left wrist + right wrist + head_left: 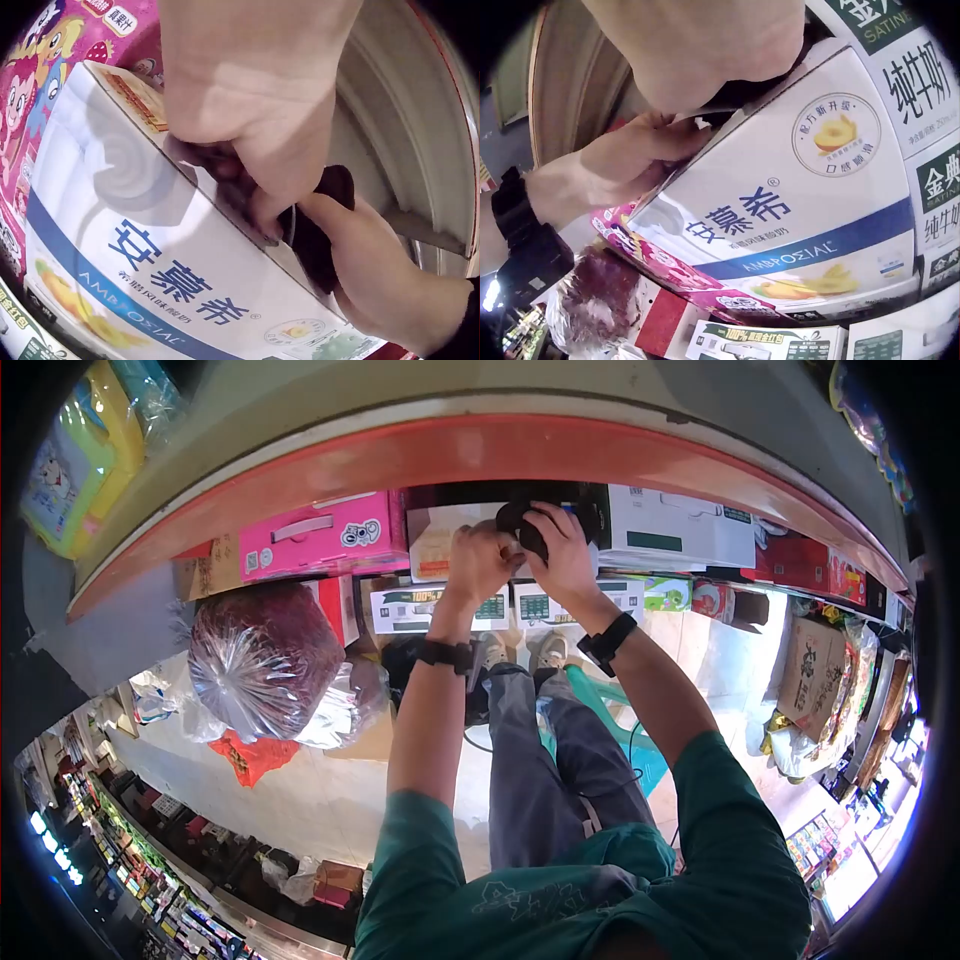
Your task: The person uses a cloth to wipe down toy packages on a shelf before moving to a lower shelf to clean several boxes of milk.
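A white yogurt carton (142, 217) with blue lettering stands on the shelf, its front facing out. My left hand (478, 563) is at the carton's top edge, fingers curled down behind the front panel. In the left wrist view its thumb lies close to the dark item; I cannot tell what those fingers hold. My right hand (562, 555) grips a dark, soft-looking item (522, 528), like a bunched cloth, over the right end of the carton top. From the left wrist, the dark item (315, 240) shows against the carton's edge, partly covered by the right hand (382, 270).
A pink carton (325, 540) stands left of the yogurt carton, white milk cartons (675, 525) to its right. Low white boxes (440, 607) lie in front. The red shelf edge (480, 445) runs above the hands. A large plastic-wrapped bundle (265, 650) sits at left.
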Motion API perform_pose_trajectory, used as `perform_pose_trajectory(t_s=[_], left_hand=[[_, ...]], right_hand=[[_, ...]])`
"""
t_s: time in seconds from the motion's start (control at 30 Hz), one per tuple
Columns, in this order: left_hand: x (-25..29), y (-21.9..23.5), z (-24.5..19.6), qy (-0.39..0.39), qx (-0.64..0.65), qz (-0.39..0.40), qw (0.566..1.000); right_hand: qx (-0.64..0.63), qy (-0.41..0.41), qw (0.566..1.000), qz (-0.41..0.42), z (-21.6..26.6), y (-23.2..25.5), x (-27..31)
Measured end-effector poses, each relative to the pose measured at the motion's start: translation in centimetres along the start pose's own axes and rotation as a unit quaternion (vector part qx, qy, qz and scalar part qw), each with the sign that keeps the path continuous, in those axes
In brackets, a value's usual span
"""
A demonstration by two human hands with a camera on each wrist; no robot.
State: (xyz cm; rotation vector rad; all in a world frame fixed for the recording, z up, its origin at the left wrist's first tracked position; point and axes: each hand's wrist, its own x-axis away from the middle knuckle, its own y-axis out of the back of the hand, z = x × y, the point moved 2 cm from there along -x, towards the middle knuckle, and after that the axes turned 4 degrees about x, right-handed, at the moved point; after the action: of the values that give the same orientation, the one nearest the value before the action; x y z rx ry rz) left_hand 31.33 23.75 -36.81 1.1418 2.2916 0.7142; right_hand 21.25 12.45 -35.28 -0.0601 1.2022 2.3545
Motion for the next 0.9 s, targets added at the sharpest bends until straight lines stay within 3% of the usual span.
perform_pose_trajectory(t_s=[0.37, 0.57, 0.67, 0.9], left_hand=[[-0.2, 0.9, 0.1, 0.002, 0.075, -0.089, 0.993], [4.0, 8.8, -0.3, -0.029, -0.058, -0.097, 0.993], [4.4, 13.4, 1.0, -0.064, -0.149, -0.147, 0.976], [4.8, 20.1, 8.7, 0.055, -0.256, -0.206, 0.943]], right_hand=[[0.044, -0.003, 0.997, -0.064, -1.4, -1.5, -1.2], [0.097, -0.001, 0.993, -0.071, -0.9, -1.6, -1.7], [0.112, 0.025, 0.990, -0.076, -1.0, -1.8, -1.7], [0.166, 0.075, 0.983, -0.022, -0.5, -1.5, -0.9]])
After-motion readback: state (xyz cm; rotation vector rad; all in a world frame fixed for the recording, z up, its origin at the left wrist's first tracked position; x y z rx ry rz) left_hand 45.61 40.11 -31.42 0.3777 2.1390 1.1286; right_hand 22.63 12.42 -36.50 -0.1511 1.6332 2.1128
